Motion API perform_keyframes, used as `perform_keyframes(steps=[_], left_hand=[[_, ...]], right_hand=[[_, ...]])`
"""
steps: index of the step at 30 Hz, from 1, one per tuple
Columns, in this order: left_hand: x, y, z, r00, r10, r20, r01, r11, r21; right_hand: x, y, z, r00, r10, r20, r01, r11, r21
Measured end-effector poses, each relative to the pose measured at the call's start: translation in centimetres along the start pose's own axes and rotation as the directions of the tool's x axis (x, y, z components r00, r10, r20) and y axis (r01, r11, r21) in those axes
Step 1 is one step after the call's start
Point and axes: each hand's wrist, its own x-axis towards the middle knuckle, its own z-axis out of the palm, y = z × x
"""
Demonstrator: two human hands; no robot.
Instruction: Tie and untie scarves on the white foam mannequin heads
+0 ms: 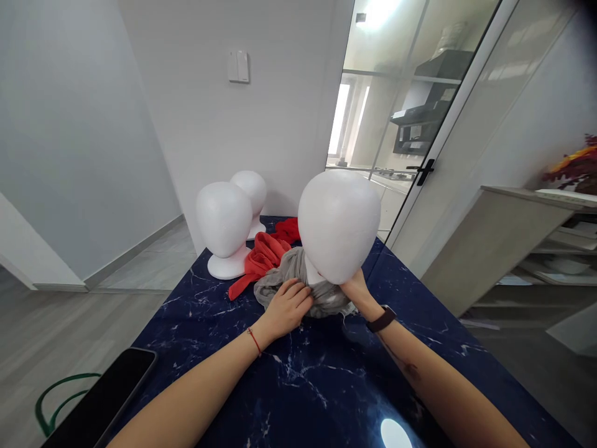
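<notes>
A white foam mannequin head [339, 224] stands upright before me on the table, with a thin grey scarf [286, 266] bunched around its neck and base. My left hand [290, 305] has its fingers bent over the scarf at the left of the neck, gripping the cloth. Under the head's right side, my right hand [355, 289] reaches in at the neck by the scarf; the head hides its fingers. A crumpled red scarf [268, 252] lies left of the grey one, and a darker red cloth [286, 230] lies behind it.
Two more white mannequin heads, a nearer one [224, 219] and a farther one [250, 190], stand at the back left. The dark blue marbled table [298, 379] meets the wall. A black phone-like device [105, 398] is at the lower left. To the right are a glass door [401, 93] and shelves [536, 249].
</notes>
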Motion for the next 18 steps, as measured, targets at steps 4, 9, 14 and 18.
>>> perform_keyframes(steps=[4,9,14,18], left_hand=[[0.2,1.0,-1.4,1.000,-0.011,-0.001,0.011,1.000,-0.015],[0.6,1.4,-2.3,0.993,-0.116,0.002,0.115,0.993,0.032],[1.1,1.6,-2.0,0.997,-0.072,0.032,0.071,0.997,0.034],[0.3,1.0,-0.7,0.985,-0.093,0.145,0.097,0.995,-0.018]], right_hand=[[-0.6,-2.2,-0.5,0.999,0.030,0.041,-0.035,0.989,0.141],[-0.7,-3.1,-0.8,0.998,0.050,-0.041,-0.041,0.981,0.192],[0.9,-3.5,-1.1,0.966,0.171,-0.194,-0.104,0.943,0.315],[3.4,-4.0,-3.5,0.938,0.282,-0.200,-0.141,0.840,0.523]])
